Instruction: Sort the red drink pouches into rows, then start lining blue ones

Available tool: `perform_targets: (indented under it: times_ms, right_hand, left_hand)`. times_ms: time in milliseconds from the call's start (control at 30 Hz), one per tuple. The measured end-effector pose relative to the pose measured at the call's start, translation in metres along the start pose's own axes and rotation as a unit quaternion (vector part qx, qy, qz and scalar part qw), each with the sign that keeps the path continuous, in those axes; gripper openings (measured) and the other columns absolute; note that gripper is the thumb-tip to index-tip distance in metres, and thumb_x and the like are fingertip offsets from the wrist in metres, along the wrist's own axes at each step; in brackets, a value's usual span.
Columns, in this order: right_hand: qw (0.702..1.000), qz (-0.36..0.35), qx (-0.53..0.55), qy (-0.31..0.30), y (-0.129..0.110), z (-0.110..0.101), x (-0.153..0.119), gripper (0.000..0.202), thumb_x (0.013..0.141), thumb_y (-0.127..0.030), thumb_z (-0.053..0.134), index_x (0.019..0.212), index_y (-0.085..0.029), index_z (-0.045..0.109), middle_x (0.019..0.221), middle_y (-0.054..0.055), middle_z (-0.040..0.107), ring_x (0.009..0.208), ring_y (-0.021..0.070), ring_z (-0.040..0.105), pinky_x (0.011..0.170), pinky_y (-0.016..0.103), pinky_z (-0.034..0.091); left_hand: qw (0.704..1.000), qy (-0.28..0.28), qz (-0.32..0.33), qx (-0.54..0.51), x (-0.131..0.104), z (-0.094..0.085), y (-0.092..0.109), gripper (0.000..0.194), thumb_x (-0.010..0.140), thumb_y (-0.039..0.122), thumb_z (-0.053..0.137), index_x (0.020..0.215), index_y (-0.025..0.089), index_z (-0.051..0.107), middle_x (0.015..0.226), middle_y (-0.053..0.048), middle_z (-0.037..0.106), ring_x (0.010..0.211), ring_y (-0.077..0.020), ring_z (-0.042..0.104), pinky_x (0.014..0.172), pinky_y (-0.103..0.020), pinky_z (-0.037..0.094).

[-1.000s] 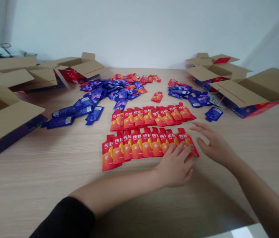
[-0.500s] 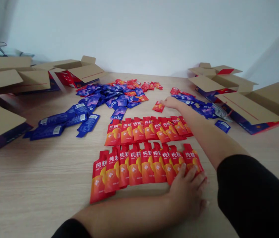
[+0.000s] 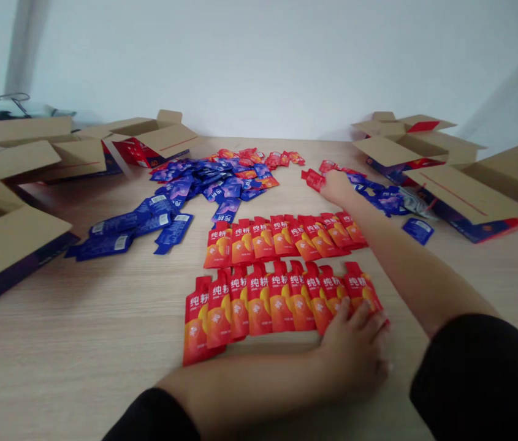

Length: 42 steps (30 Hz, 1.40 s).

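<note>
Two rows of red pouches lie overlapping on the table: a near row [image 3: 259,300] and a far row [image 3: 281,236], printed sides up. My left hand [image 3: 355,337] rests at the right end of the near row, fingers spread over the lower part of the last pouches, its thumb towards me. Farther off, beyond the far row, my right hand [image 3: 336,187] is closed on a red pouch [image 3: 314,179] that sticks out to the left of it. The fingertips there are partly hidden by the hand and blurred.
A heap of blue pouches [image 3: 213,180] mixed with red ones lies behind the rows, more blue pouches [image 3: 118,229] to its left. Another blue pile [image 3: 382,199] is at the right. Open cardboard boxes [image 3: 15,229] stand left, with others [image 3: 463,187] right.
My right hand has shifted right and slightly away from me, and the red pouch at its fingers has moved and turned with it. My left hand stays on the near row. The view has shifted slightly.
</note>
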State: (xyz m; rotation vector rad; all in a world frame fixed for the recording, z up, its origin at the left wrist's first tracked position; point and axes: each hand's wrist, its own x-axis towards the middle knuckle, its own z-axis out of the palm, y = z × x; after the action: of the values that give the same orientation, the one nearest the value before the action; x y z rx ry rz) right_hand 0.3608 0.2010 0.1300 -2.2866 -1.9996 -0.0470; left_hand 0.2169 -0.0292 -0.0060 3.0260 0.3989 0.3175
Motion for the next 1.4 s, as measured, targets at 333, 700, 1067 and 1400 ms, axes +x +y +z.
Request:
perform_targets:
  times_ms: [333,700,1067,1400]
  right_hand:
    - [0.993,0.073,0.018,0.088,0.114,0.002,-0.266,0.032,0.086,-0.033,0.056,0.11,-0.025,0.076,0.082,0.008,0.076,0.071,0.0278,0.071,0.059,0.033,0.048]
    - [0.989,-0.037,0.024,0.14,0.088,0.103,-0.294,0.041,0.089,-0.014,0.043,0.118,-0.01,0.07,0.117,0.018,0.071,0.101,0.0273,0.067,0.092,0.041,0.048]
    - [0.985,-0.006,0.138,0.106,0.104,0.121,-0.291,0.043,0.091,-0.021,0.042,0.122,-0.009,0.07,0.122,0.021,0.056,0.106,0.0272,0.06,0.099,0.045,0.05]
    - [0.979,0.021,0.114,0.165,0.102,0.136,-0.269,0.046,0.09,-0.017,0.039,0.122,-0.006,0.07,0.109,0.02,0.058,0.093,0.0262,0.058,0.092,0.043,0.051]
  left_hand:
    - [0.999,-0.028,-0.011,-0.041,0.0,-0.007,0.0,0.059,0.103,0.046,0.036,0.152,0.014,0.043,0.16,-0.009,0.039,0.145,-0.0341,0.031,0.116,-0.058,0.025]
    - [1.0,-0.01,-0.022,-0.018,0.002,-0.006,0.002,0.062,0.1,0.044,0.041,0.152,0.008,0.039,0.16,-0.012,0.037,0.147,-0.0328,0.031,0.12,-0.056,0.023]
    - [0.998,0.038,-0.04,-0.008,-0.001,-0.004,0.004,0.063,0.095,0.039,0.049,0.145,0.0,0.043,0.148,-0.022,0.045,0.142,-0.0355,0.038,0.121,-0.048,0.025]
    - [0.999,0.022,-0.028,0.006,-0.001,-0.004,0.002,0.062,0.098,0.04,0.043,0.145,-0.001,0.044,0.147,-0.021,0.048,0.139,-0.0355,0.04,0.12,-0.048,0.025]
